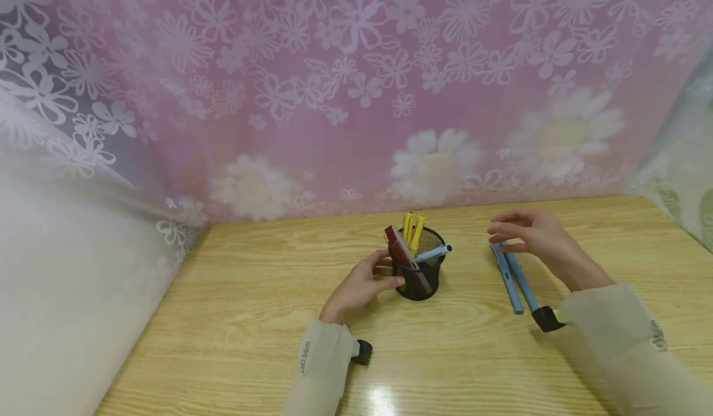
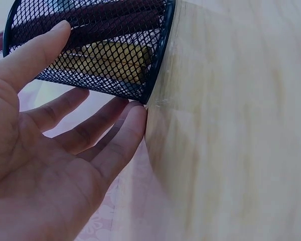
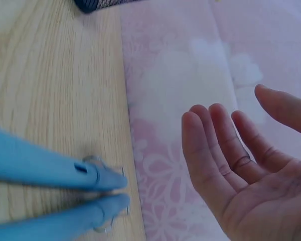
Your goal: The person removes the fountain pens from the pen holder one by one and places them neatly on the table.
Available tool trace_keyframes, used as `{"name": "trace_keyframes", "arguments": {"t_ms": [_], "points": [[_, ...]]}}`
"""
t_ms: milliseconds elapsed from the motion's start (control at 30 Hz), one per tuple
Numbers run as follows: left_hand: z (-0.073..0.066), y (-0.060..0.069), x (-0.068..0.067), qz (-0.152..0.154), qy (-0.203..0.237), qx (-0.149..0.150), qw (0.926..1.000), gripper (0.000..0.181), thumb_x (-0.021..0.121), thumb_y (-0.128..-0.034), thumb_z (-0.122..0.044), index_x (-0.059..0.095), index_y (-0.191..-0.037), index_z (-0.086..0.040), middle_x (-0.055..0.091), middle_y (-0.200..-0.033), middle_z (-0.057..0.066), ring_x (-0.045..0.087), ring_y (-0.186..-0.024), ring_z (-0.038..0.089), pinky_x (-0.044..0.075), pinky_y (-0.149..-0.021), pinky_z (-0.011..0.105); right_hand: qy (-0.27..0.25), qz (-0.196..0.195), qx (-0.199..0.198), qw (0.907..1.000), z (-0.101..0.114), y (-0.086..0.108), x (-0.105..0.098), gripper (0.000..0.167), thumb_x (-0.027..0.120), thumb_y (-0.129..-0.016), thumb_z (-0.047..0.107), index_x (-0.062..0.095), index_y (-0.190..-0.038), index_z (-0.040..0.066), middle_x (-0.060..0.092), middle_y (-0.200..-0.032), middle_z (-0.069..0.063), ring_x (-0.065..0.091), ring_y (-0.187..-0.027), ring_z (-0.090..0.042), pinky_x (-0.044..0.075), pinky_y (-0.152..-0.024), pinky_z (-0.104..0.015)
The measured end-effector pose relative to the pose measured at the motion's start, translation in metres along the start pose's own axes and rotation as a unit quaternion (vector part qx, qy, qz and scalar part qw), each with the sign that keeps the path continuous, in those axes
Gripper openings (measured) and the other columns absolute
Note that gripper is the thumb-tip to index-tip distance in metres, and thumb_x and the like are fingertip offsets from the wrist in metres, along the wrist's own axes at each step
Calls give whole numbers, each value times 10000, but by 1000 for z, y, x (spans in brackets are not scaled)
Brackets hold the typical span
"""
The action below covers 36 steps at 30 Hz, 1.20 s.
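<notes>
A black mesh pen cup [image 1: 419, 283] stands upright on the table, holding dark red pens [image 1: 398, 249], yellow pens [image 1: 415, 235] and a light blue pen [image 1: 433, 253]. My left hand [image 1: 359, 285] is at the cup's left side, thumb and fingers spread around it; the left wrist view shows the thumb against the mesh [image 2: 105, 55] and fingers by its rim and wall. Two blue pens [image 1: 508, 280] lie side by side to the right. Above their far ends hovers my right hand [image 1: 537, 242], fingers loosely bent, with nothing in them, also seen in the right wrist view [image 3: 256, 175].
The wooden table [image 1: 250, 280] reaches back to a pink floral curtain [image 1: 334, 125]. Pale sheeting [image 1: 67, 267] hangs on the left, and more floral sheeting [image 1: 685, 150] on the right. A black strap piece [image 1: 363, 352] sits at the left cuff.
</notes>
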<state>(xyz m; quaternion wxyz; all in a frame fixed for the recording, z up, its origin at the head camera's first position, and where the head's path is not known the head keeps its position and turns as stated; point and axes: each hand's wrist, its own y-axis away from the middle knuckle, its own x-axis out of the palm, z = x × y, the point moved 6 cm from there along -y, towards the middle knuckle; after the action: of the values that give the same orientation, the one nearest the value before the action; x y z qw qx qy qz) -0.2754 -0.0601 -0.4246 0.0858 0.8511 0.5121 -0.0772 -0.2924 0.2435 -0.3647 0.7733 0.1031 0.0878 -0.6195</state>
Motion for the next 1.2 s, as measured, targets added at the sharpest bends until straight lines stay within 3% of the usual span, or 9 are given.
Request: {"name": "trace_keyframes", "arguments": {"t_ms": [433, 667, 1000, 1200], "points": [[-3, 1, 1, 25, -122, 66, 9999, 566, 707, -972, -149, 486, -1490, -93, 547, -1409, 123, 556, -1268, 307, 474, -1021, 449, -714, 369, -608, 9949, 20, 0, 20, 207, 638, -1011, 65, 623, -1202, -13, 721, -1101, -12, 713, -1005, -181, 571, -863, -316], [-1, 0, 0, -1, -130, 64, 9999, 557, 703, -975, -157, 489, -1486, -97, 550, -1403, 117, 556, -1265, 304, 469, -1026, 461, -444, 719, -933, 9920, 28, -1, 33, 217, 635, -996, 20, 648, -1212, 44, 707, -1144, -37, 702, -1026, -187, 570, -868, -322], [1, 1, 1, -31, -43, -10, 10000, 555, 704, -975, -161, 491, -1485, -106, 540, -1415, 110, 546, -1271, 305, 452, -1038, 483, -154, 1051, -1013, 9892, 30, 2, 51, 343, 684, -969, 43, 597, -1285, -60, 680, -1221, -60, 669, -1111, -234, 540, -902, -307], [-2, 1, 1, -29, -43, 34, 10000, 559, 700, -978, -152, 484, -1491, -97, 534, -1420, 119, 544, -1274, 311, 459, -1034, 469, 135, 1091, -1050, 9884, 29, 1, 58, 366, 687, -969, 70, 602, -1304, -48, 669, -1249, -72, 627, -1146, -204, 505, -927, -306]]}}
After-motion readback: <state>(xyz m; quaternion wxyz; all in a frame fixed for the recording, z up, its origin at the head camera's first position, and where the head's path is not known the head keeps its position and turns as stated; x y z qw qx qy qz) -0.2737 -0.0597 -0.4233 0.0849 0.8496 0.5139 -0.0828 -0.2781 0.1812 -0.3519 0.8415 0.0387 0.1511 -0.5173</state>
